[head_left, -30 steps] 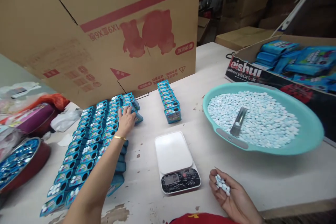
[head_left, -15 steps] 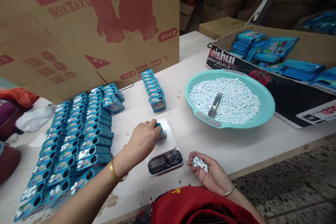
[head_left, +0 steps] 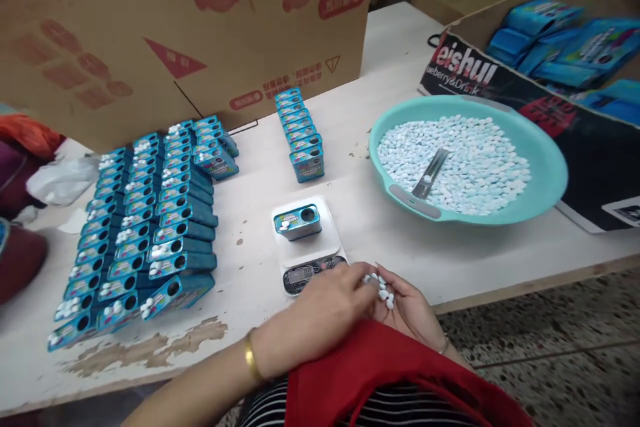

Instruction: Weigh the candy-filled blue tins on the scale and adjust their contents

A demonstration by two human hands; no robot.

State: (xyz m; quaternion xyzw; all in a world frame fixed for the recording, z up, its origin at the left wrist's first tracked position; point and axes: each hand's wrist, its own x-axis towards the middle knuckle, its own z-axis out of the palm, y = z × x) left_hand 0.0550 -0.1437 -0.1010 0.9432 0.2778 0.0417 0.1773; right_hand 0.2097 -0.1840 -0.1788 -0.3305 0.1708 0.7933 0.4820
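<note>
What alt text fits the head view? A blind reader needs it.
A left hand picks at candies cupped in the right hand, beside a tin on a scale. Rows of tins lie left, a candy basin right.

Teal basin of pale tablets on worktop, metal scoop lying in it. Rows of blue tins left, short row behind. Big cardboard box at back; open carton of blue packs right.

Blue tin on the white scale, pale blue-and-white tablets heaped in a teal basin, red-printed brown carton.
</note>
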